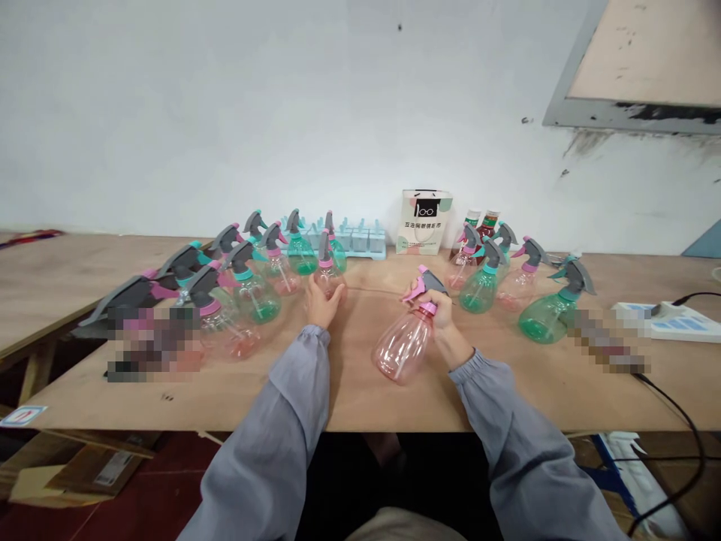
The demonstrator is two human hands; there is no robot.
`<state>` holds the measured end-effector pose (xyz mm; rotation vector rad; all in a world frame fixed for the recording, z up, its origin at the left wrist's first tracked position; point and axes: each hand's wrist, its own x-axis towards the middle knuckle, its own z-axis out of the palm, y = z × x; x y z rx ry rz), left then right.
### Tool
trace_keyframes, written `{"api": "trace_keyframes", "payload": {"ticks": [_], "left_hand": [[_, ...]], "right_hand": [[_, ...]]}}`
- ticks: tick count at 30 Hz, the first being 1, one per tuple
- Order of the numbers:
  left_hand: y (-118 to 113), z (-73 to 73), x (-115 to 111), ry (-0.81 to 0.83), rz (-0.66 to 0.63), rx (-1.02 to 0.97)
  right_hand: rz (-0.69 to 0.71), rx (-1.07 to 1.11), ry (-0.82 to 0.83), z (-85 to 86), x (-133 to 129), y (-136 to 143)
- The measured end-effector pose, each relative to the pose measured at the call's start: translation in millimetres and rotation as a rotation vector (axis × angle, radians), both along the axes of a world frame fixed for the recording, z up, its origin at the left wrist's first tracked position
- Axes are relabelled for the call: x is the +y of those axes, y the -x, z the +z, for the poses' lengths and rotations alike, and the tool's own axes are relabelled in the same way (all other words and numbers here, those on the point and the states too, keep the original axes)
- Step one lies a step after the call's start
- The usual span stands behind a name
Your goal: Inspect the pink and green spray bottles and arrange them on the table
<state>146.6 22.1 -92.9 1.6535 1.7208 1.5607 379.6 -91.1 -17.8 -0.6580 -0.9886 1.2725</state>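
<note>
My right hand [444, 314] is closed around the neck of a clear pink spray bottle [401, 347] with a grey and pink trigger head. This bottle tilts, its base toward the lower left. Farther back, my left hand [322, 302] grips the body of another pink spray bottle [336, 284], which stands upright on the table; the hand partly covers it. Left of that hand stand several pink and green spray bottles, among them a green bottle [256, 299]. Beyond my right hand is a second group, with a green bottle [478, 291] nearest to it.
Against the wall are a light-blue popsicle mould set [369, 242], a printed paper bag [423, 223] and two red-filled bottles [487, 225]. A white power strip [668, 321] with a black cable lies at right. The wooden table's front edge [394, 430] runs before me.
</note>
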Motion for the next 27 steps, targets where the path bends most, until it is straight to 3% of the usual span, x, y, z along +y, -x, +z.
{"api": "trace_keyframes", "payload": {"ticks": [5, 11, 18, 22, 27], "left_hand": [[0.3, -1.5, 1.9, -0.005, -0.004, -0.013], [1.7, -3.8, 4.0, -0.017, -0.007, 0.0], [0.9, -4.6, 5.5, -0.026, -0.018, -0.019], [2.2, -6.6, 6.9, -0.036, -0.027, -0.027], [-9.1, -8.9, 12.3, -0.048, -0.198, -0.077]], "right_hand": [[0.025, -0.013, 0.088, -4.0, 2.3, -1.9], [-0.181, 0.034, -0.046, -4.9, 0.5, -2.8], [-0.144, 0.01, 0.168, -12.1, 7.8, -4.7], [-0.145, -0.011, 0.112, -9.3, -0.5, -2.1], [-0.105, -0.07, 0.026, -3.1, -8.1, 1.2]]}}
